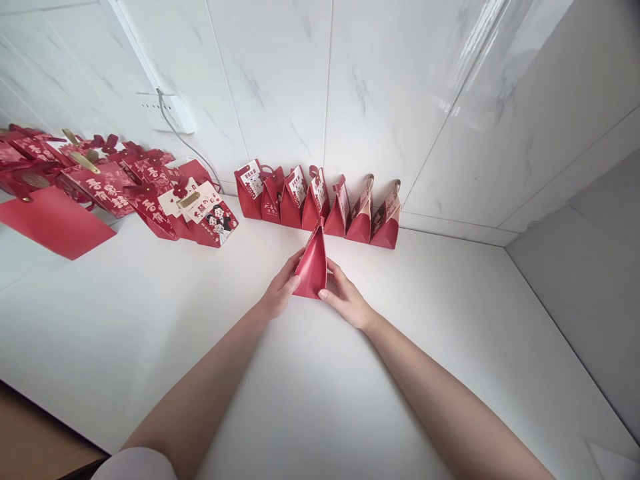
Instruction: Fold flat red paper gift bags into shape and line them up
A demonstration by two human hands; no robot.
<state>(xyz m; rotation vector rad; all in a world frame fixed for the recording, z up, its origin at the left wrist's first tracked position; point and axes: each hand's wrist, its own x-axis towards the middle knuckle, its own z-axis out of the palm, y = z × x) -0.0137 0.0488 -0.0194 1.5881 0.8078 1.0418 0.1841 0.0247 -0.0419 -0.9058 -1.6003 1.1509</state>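
Observation:
Between my two hands stands a red gift box (312, 267), upright, with a peaked top and its plain folded side facing me. My left hand (284, 285) grips its left side, thumb on the near face and fingers behind. On the right side my right hand (346, 297) holds it, thumb near the bottom corner; its other fingers are partly hidden behind the box. Just beyond it, a row of several similar red gift boxes (316, 201) with loop handles and printed fronts lines the wall.
At the left lie many flatter red wedding boxes (103, 187) with ribbons and printed figures, crowded together. A wall socket (165, 112) with a grey cable (186, 143) is above them. White tiled wall (280, 67) bounds the white table (450, 300) at the back.

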